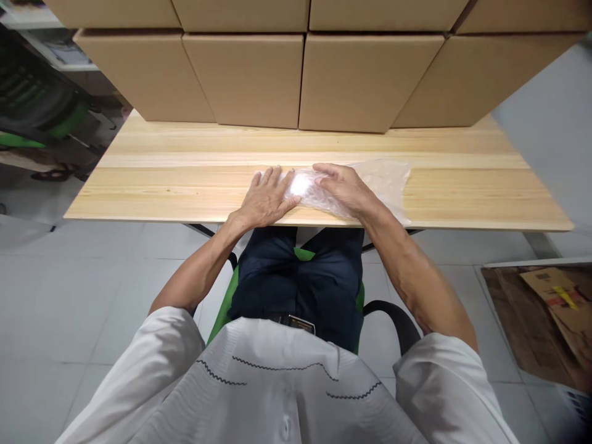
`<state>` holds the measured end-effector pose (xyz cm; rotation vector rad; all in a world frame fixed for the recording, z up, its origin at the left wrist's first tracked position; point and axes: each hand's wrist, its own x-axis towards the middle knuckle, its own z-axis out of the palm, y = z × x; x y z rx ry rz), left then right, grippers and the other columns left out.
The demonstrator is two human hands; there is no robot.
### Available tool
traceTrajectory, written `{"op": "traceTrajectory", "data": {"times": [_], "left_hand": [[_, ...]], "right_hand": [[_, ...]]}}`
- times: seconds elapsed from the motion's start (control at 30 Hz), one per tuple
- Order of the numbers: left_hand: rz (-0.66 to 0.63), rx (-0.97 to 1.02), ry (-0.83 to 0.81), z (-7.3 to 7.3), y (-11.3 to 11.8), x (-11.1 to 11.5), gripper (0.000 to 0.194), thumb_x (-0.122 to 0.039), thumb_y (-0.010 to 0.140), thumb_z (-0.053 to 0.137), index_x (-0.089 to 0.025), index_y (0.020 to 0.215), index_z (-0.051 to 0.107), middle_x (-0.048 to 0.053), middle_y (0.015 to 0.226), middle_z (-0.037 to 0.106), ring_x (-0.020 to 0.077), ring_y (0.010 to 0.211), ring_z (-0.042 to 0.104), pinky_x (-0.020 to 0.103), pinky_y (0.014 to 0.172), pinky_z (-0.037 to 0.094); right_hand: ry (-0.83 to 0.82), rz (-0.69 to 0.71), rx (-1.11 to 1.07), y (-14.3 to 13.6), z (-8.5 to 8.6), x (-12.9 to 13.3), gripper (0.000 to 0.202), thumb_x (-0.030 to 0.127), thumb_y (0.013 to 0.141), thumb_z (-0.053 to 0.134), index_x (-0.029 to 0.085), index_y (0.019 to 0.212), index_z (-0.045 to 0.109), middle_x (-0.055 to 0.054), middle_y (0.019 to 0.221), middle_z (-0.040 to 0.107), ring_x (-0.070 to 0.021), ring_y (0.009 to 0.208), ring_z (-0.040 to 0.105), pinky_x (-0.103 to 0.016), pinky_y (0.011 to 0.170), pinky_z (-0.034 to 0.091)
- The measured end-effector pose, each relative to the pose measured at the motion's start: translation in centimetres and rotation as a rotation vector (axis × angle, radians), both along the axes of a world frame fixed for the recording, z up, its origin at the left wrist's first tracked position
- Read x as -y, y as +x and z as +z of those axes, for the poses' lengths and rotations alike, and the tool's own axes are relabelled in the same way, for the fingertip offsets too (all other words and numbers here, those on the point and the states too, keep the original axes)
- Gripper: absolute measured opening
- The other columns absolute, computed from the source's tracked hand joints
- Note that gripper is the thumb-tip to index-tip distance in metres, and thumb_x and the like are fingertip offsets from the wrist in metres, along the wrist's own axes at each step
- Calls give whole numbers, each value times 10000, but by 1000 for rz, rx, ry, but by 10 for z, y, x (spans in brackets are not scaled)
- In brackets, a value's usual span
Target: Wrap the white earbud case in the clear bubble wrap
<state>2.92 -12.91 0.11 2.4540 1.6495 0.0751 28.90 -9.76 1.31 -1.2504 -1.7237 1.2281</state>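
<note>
Head view. One clear plastic wrap (386,179), crinkled and partly see-through, laid flat along the near edge of a pale wooden table (152,179). Its loose right part is spread out to the right of the hands; a bright patch shows in its bunched part, between the hands; what lies inside, if anything, cannot be told.

One left hand (269,198): opened nearly flat, palm down, fingers a little apart, pressed on the left end of the wrap; nothing is gripped by it.

One right hand (345,188): half open, fingers pointed left, thumb and index finger slightly parted, rested on the middle of the wrap; whether a fold is pinched cannot be told.

Cardboard boxes (256,80): stacked in two visible rows along the far side of the table. Flattened cardboard (536,320): placed low at the right, beside the tiled floor (439,246).
</note>
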Motion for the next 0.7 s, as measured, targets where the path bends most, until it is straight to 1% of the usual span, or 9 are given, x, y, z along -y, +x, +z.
{"op": "traceTrajectory", "data": {"times": [0.13, 0.2, 0.27, 0.33, 0.4, 0.47, 0.57, 0.63, 0.7], "left_hand": [[3, -3, 1, 0, 0, 0, 913, -732, 1229, 354, -206, 1962, 216, 232, 2031, 185, 485, 1899, 170, 697, 1517, 128], [2, -4, 0, 1, 0, 1, 916, -732, 1230, 350, -202, 1963, 208, 234, 2031, 186, 482, 1900, 166, 692, 1518, 128], [1, -2, 2, 1, 0, 2, 922, -739, 1231, 331, -193, 1963, 202, 243, 2026, 196, 481, 1899, 169, 693, 1515, 131], [0, 2, 4, 2, 0, 2, 930, -747, 1230, 316, -186, 1962, 201, 250, 2022, 208, 481, 1898, 175, 695, 1513, 135], [0, 7, 6, 1, 0, 2, 940, -758, 1226, 314, -185, 1962, 200, 251, 2020, 215, 480, 1897, 182, 692, 1512, 139], [-1, 16, 10, 1, 0, 2, 955, -774, 1219, 323, -194, 1965, 183, 244, 2021, 218, 478, 1896, 186, 691, 1512, 143], [-1, 18, 16, 3, 1, 3, 953, -776, 1218, 334, -217, 1970, 162, 238, 2021, 225, 488, 1893, 194, 709, 1506, 151], [2, 5, 11, 5, 1, 4, 927, -754, 1225, 343, -226, 1969, 179, 244, 2019, 227, 497, 1891, 196, 720, 1503, 153], [7, -9, -1, 7, 2, 5, 908, -736, 1230, 353, -225, 1966, 204, 252, 2018, 221, 504, 1891, 192, 719, 1505, 151]], "right_hand": [[17, -36, -28, 3, 0, 1, 725, 376, 997, 675, 143, 1684, 689, -172, 1619, 792, -347, 1394, 801, -580, 1271, 622], [29, -25, -21, 2, -1, 0, 743, 367, 996, 672, 130, 1701, 672, -182, 1676, 754, -342, 1420, 792, -567, 1290, 610], [50, -10, 6, 0, -3, -3, 734, 393, 1007, 669, 152, 1700, 679, -175, 1712, 728, -342, 1452, 775, -560, 1284, 618], [63, 6, 40, -1, -4, -5, 712, 436, 1026, 669, 190, 1694, 691, -156, 1701, 737, -342, 1469, 761, -559, 1267, 632], [50, 20, 43, -1, -4, -7, 702, 459, 1038, 676, 209, 1694, 691, -144, 1649, 772, -340, 1463, 760, -562, 1254, 640], [20, 40, 14, -1, -3, -7, 697, 451, 1038, 684, 209, 1692, 690, -137, 1626, 787, -334, 1462, 759, -555, 1264, 634], [-8, 68, -25, -2, 0, -8, 687, 438, 1032, 683, 212, 1681, 692, -127, 1654, 771, -321, 1472, 755, -533, 1281, 622], [2, 77, -13, -3, 2, -9, 684, 440, 1027, 679, 211, 1671, 700, -129, 1659, 768, -325, 1463, 757, -534, 1274, 624], [36, 98, 36, -1, 4, -9, 683, 451, 1016, 683, 194, 1648, 724, -143, 1623, 788, -340, 1421, 770, -542, 1242, 636]]}}
